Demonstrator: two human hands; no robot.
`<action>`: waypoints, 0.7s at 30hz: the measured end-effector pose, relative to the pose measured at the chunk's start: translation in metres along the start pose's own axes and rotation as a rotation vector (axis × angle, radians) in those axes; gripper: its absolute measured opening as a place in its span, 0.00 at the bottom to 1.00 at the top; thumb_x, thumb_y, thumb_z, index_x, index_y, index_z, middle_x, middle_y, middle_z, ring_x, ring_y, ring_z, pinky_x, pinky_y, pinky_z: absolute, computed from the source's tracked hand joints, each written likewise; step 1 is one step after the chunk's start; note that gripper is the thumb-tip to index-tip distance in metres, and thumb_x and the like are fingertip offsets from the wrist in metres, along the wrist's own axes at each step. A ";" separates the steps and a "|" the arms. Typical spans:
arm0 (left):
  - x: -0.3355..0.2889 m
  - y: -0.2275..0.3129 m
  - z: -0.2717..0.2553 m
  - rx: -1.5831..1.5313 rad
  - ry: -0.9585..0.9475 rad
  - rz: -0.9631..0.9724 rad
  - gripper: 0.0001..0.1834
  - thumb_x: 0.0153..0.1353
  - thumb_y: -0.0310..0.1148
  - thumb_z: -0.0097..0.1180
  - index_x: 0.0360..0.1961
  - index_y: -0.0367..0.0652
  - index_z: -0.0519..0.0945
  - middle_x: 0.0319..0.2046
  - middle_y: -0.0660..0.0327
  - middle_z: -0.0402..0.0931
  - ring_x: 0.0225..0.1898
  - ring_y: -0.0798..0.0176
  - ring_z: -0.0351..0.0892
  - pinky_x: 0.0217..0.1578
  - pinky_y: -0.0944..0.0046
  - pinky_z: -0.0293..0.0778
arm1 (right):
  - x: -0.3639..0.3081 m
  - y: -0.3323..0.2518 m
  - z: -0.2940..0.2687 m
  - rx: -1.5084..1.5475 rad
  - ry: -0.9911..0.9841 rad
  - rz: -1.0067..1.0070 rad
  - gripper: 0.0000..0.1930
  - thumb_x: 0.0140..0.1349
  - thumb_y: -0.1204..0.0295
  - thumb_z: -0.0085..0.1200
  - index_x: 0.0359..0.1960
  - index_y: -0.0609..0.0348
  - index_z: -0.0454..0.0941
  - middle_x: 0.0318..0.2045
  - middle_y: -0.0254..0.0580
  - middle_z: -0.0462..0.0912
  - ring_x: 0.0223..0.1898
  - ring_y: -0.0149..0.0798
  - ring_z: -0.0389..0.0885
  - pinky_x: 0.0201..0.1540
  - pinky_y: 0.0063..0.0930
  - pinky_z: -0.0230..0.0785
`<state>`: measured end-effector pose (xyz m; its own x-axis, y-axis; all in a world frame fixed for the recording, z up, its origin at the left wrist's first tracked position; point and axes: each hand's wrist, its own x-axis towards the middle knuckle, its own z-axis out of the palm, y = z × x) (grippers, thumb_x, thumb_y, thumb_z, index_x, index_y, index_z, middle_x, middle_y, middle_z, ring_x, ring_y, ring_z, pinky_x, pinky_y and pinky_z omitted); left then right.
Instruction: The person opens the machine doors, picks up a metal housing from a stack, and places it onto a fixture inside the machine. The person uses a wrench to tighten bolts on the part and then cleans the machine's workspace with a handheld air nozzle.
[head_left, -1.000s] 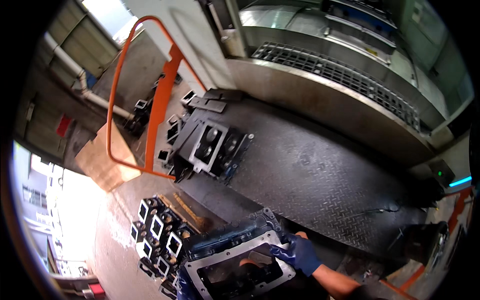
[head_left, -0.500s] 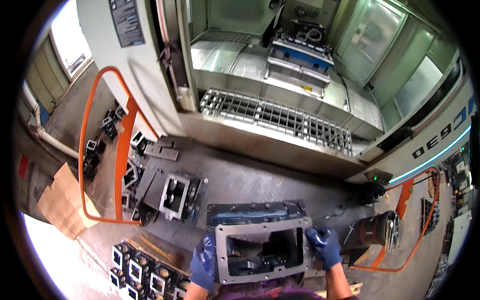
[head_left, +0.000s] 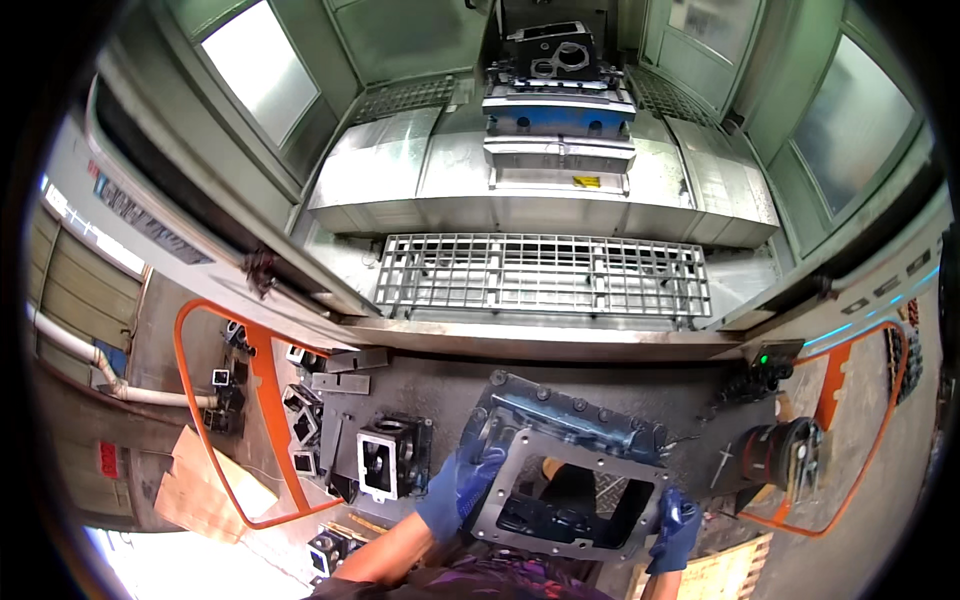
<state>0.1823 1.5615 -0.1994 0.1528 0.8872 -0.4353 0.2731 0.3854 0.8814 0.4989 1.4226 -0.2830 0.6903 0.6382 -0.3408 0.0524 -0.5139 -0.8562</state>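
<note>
In front of my body is a large dark metal housing casting [head_left: 568, 452] with a pale machined rectangular flange and bolt holes around a wide opening. It tilts, its right end lower. My left hand [head_left: 465, 487], in a blue glove, is closed on the casting's left side. My right hand [head_left: 677, 525], also gloved in blue, grips its right end; some fingertips are hidden behind the edge. A smaller black housing [head_left: 380, 460] with a pale square flange stands on the dark bench [head_left: 450, 385], left of my left hand.
Ahead, the open machine enclosure holds another black casting [head_left: 565, 58] on a blue and silver fixture [head_left: 560, 122], behind a metal grating [head_left: 545, 275]. Orange guard rails [head_left: 275, 420] [head_left: 832, 395] flank the bench. A dark cylinder [head_left: 768, 455] with tools stands at right.
My view has swung to face the machine opening squarely. The casting has gone from nearly level to tilted, its right end dropping. Both hands have stayed on it.
</note>
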 end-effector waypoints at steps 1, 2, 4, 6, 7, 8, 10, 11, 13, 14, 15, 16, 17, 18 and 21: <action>0.002 0.005 0.004 0.036 -0.006 -0.206 0.24 0.63 0.44 0.51 0.52 0.37 0.73 0.36 0.59 0.79 0.35 0.68 0.74 0.38 0.65 0.72 | -0.007 -0.014 -0.006 -0.014 -0.019 -0.042 0.14 0.60 0.65 0.55 0.17 0.52 0.72 0.16 0.19 0.66 0.19 0.18 0.57 0.20 0.21 0.47; 0.011 0.009 0.003 -0.081 -0.070 -0.276 0.24 0.63 0.45 0.50 0.52 0.37 0.74 0.35 0.58 0.79 0.35 0.67 0.75 0.37 0.65 0.72 | -0.006 -0.031 -0.008 -0.017 -0.028 -0.017 0.15 0.60 0.65 0.55 0.17 0.51 0.71 0.16 0.19 0.65 0.19 0.18 0.56 0.19 0.21 0.46; 0.029 0.001 -0.001 -0.096 -0.029 -0.272 0.24 0.63 0.47 0.48 0.48 0.37 0.75 0.33 0.54 0.79 0.34 0.66 0.75 0.36 0.64 0.72 | 0.010 -0.057 -0.004 -0.012 -0.027 -0.037 0.16 0.61 0.65 0.55 0.16 0.49 0.68 0.15 0.20 0.62 0.18 0.18 0.54 0.19 0.22 0.43; 0.054 0.019 -0.007 -0.119 -0.009 -0.278 0.24 0.63 0.48 0.48 0.48 0.37 0.76 0.33 0.53 0.79 0.34 0.66 0.75 0.36 0.63 0.72 | 0.036 -0.101 0.006 -0.088 -0.062 -0.004 0.15 0.60 0.65 0.55 0.16 0.50 0.70 0.15 0.20 0.64 0.18 0.18 0.55 0.19 0.22 0.44; 0.068 0.026 -0.013 -0.134 -0.002 -0.287 0.25 0.63 0.49 0.47 0.47 0.37 0.76 0.33 0.52 0.79 0.34 0.65 0.76 0.36 0.63 0.72 | 0.046 -0.125 0.013 -0.134 -0.078 0.016 0.15 0.60 0.65 0.56 0.16 0.51 0.70 0.16 0.20 0.64 0.18 0.18 0.55 0.19 0.22 0.44; 0.076 0.038 -0.018 -0.187 -0.005 -0.289 0.24 0.63 0.48 0.48 0.46 0.36 0.77 0.33 0.54 0.79 0.33 0.66 0.76 0.36 0.64 0.72 | 0.056 -0.151 0.020 -0.234 -0.091 0.046 0.15 0.60 0.65 0.56 0.17 0.54 0.74 0.15 0.21 0.67 0.18 0.18 0.57 0.18 0.21 0.46; 0.100 0.065 -0.038 -0.318 0.024 -0.306 0.22 0.64 0.46 0.49 0.44 0.36 0.78 0.32 0.56 0.79 0.32 0.67 0.75 0.35 0.65 0.71 | 0.081 -0.179 0.040 -0.273 -0.129 0.018 0.15 0.61 0.64 0.56 0.18 0.56 0.76 0.14 0.21 0.68 0.17 0.18 0.58 0.18 0.21 0.47; 0.112 0.080 -0.047 -0.399 0.051 -0.309 0.22 0.64 0.46 0.49 0.43 0.35 0.78 0.32 0.56 0.79 0.32 0.68 0.75 0.35 0.65 0.71 | 0.096 -0.189 0.053 -0.292 -0.143 -0.001 0.15 0.61 0.64 0.56 0.18 0.57 0.77 0.14 0.21 0.68 0.17 0.18 0.58 0.17 0.21 0.48; 0.139 0.087 -0.078 -0.450 0.087 -0.293 0.22 0.65 0.46 0.47 0.43 0.36 0.78 0.30 0.58 0.79 0.31 0.68 0.74 0.34 0.65 0.71 | 0.120 -0.219 0.088 -0.329 -0.180 -0.105 0.16 0.61 0.62 0.55 0.17 0.56 0.76 0.13 0.23 0.67 0.16 0.19 0.58 0.17 0.21 0.49; 0.148 0.093 -0.091 -0.420 0.119 -0.304 0.23 0.64 0.48 0.47 0.43 0.36 0.78 0.30 0.57 0.79 0.32 0.68 0.75 0.35 0.64 0.71 | 0.122 -0.253 0.112 -0.318 -0.217 -0.078 0.16 0.61 0.62 0.55 0.17 0.56 0.76 0.13 0.23 0.67 0.16 0.19 0.58 0.17 0.21 0.49; 0.163 0.099 -0.109 -0.386 0.152 -0.299 0.24 0.64 0.49 0.47 0.43 0.36 0.78 0.31 0.56 0.79 0.32 0.67 0.75 0.35 0.63 0.71 | 0.126 -0.287 0.143 -0.294 -0.248 -0.062 0.17 0.61 0.62 0.54 0.17 0.55 0.75 0.13 0.24 0.67 0.15 0.19 0.58 0.17 0.21 0.49; 0.182 0.105 -0.126 -0.339 0.158 -0.314 0.25 0.64 0.50 0.47 0.43 0.36 0.78 0.31 0.56 0.79 0.32 0.67 0.75 0.36 0.62 0.71 | 0.124 -0.313 0.168 -0.299 -0.246 -0.038 0.17 0.62 0.62 0.54 0.16 0.55 0.74 0.13 0.24 0.67 0.15 0.19 0.59 0.17 0.22 0.49; 0.192 0.114 -0.143 -0.315 0.181 -0.335 0.25 0.63 0.51 0.47 0.43 0.36 0.78 0.31 0.55 0.80 0.32 0.67 0.76 0.36 0.62 0.71 | 0.127 -0.336 0.192 -0.316 -0.291 -0.041 0.15 0.62 0.63 0.54 0.19 0.57 0.76 0.15 0.25 0.70 0.18 0.19 0.62 0.19 0.21 0.52; 0.200 0.122 -0.157 -0.291 0.206 -0.360 0.26 0.63 0.52 0.47 0.44 0.37 0.78 0.31 0.55 0.80 0.33 0.66 0.76 0.37 0.61 0.71 | 0.138 -0.337 0.209 -0.326 -0.295 -0.129 0.16 0.62 0.63 0.54 0.19 0.59 0.75 0.15 0.24 0.70 0.18 0.19 0.61 0.20 0.21 0.52; 0.221 0.141 -0.197 -0.331 0.385 -0.283 0.21 0.62 0.46 0.50 0.42 0.37 0.79 0.30 0.55 0.80 0.31 0.67 0.76 0.35 0.64 0.71 | 0.169 -0.339 0.277 -0.272 -0.338 -0.254 0.15 0.62 0.64 0.53 0.25 0.64 0.77 0.18 0.22 0.70 0.22 0.20 0.63 0.23 0.22 0.55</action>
<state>0.0677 1.8622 -0.1351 -0.2562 0.7425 -0.6190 -0.0684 0.6248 0.7778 0.3982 1.8636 -0.1578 0.3614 0.8893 -0.2803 0.4055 -0.4206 -0.8116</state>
